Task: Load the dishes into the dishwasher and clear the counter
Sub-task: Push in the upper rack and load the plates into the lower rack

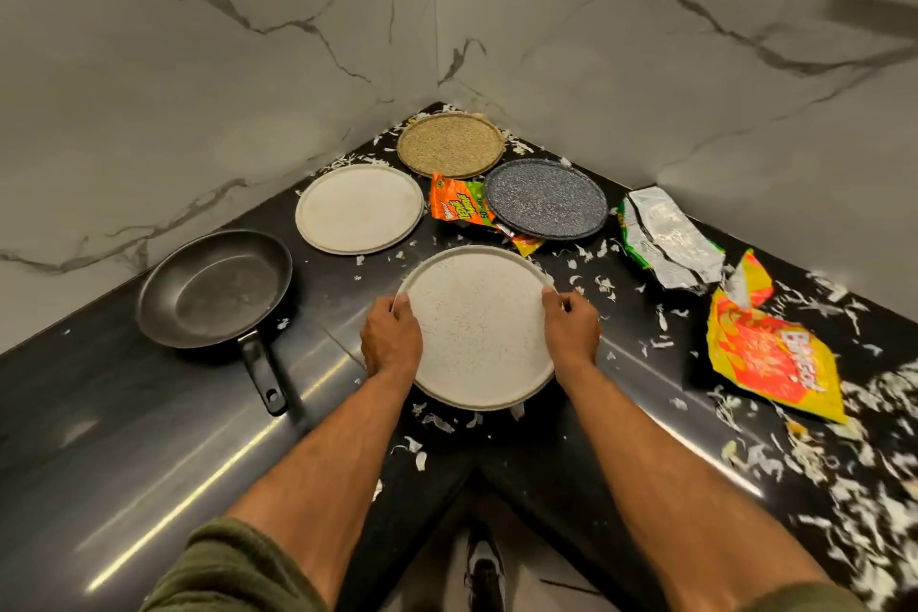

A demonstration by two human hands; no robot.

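Both hands are working the same dish: my left hand (392, 338) is curling round the left rim of the speckled cream plate (479, 326), and my right hand (571, 331) is gripping the opposite rim, thumbs on top and the other fingers hidden underneath. I am holding it at the near part of the black counter (164, 427), right in the corner; whether it is already off the surface I cannot tell.

To do this lift well, I am aiming to keep the plate level, since crumbs or specks may be sitting on it, and to bring it straight up before turning away, so its far edge is not catching the orange wrapper (454, 204) or the dark speckled plate (546, 199) just beyond. White shreds (606, 286) are lying beside my right thumb and under the near rim; I am judging the grip could slip if any get pinched in.

Waiting on the counter are the plain white plate (358, 208), the tan plate (451, 143) in the corner, the frying pan (213, 288) to the left, and two more wrappers, silver (670, 239) and yellow-red (770, 358), on the right.
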